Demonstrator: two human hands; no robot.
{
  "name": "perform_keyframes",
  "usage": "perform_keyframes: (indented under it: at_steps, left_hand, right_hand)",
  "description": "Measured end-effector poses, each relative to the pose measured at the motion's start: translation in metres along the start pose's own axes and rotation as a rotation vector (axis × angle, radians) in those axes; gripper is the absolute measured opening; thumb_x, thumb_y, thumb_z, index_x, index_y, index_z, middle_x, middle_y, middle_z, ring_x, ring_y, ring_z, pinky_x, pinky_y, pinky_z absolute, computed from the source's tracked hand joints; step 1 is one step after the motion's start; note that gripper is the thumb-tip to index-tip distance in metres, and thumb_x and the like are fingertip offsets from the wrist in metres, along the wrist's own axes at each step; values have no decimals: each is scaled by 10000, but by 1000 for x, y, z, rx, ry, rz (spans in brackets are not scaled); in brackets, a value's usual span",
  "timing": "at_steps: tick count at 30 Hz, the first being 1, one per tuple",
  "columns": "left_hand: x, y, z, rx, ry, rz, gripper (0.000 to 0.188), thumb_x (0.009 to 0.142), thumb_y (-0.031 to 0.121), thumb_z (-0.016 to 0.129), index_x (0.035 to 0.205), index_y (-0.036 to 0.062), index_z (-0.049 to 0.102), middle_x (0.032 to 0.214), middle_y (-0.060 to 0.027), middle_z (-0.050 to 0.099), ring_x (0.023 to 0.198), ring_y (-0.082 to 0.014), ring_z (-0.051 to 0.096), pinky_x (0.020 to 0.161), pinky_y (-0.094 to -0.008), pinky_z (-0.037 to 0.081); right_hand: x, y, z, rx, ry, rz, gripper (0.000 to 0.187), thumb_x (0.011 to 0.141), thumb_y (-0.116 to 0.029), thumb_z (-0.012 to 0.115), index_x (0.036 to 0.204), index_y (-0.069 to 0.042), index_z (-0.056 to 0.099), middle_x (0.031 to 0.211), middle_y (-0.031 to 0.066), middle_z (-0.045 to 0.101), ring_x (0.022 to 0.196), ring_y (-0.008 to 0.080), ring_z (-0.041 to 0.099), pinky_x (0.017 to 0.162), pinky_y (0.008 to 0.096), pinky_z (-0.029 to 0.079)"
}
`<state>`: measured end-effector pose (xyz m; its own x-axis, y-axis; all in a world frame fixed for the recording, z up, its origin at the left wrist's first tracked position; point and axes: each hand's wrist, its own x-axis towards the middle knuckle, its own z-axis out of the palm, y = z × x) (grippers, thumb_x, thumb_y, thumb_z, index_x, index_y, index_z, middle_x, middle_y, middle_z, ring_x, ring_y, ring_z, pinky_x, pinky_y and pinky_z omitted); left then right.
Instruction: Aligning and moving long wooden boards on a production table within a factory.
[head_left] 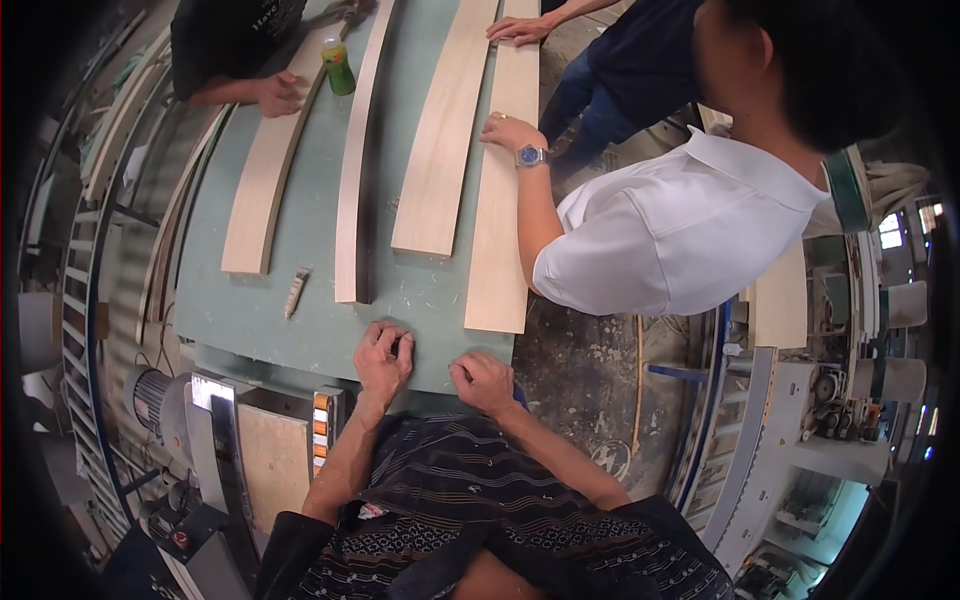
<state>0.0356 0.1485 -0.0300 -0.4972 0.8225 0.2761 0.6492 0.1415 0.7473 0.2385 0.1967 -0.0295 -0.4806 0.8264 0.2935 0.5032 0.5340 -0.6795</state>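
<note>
Planks (435, 170) lie beyond left hand (382, 358) and right hand (485, 382), both seemingly curled.

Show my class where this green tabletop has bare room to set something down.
Bare: between the left board and the dark-sided board, nearer than the green bottle; also between the wide board and the person's left hand and right hand. Crowded: the right-hand board, where co-workers' hands rest.
</note>
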Motion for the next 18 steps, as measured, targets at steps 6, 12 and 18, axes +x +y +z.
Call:
perform_keyframes:
  at_steps: [6,12,18]
  left_hand:
    - [0,0,1,-15,-37,-54,67,860,111,782,884,74,731,953,-102,701,789,-317,688,685,-407,548]
    - [-1,1,3,-25,-19,-22,50,868,95,769,889,66,733,954,-112,703,751,-296,691,669,-389,555]
    - [-2,0,5,17,-42,21,40,877,89,763,907,75,741,963,-116,699,745,-279,695,675,-379,562]
  right_hand:
    - [-1,3,1,3,19,-10,121,841,-130,757,771,-90,667,722,71,654,641,288,663,561,410,528]
    - [-3,5,0,8,27,-6,109,832,-126,756,776,-92,670,743,69,672,660,286,673,573,407,540]
    - [-6,7,-3,9,19,-2,111,837,-136,745,775,-89,665,762,68,680,673,285,676,586,403,545]
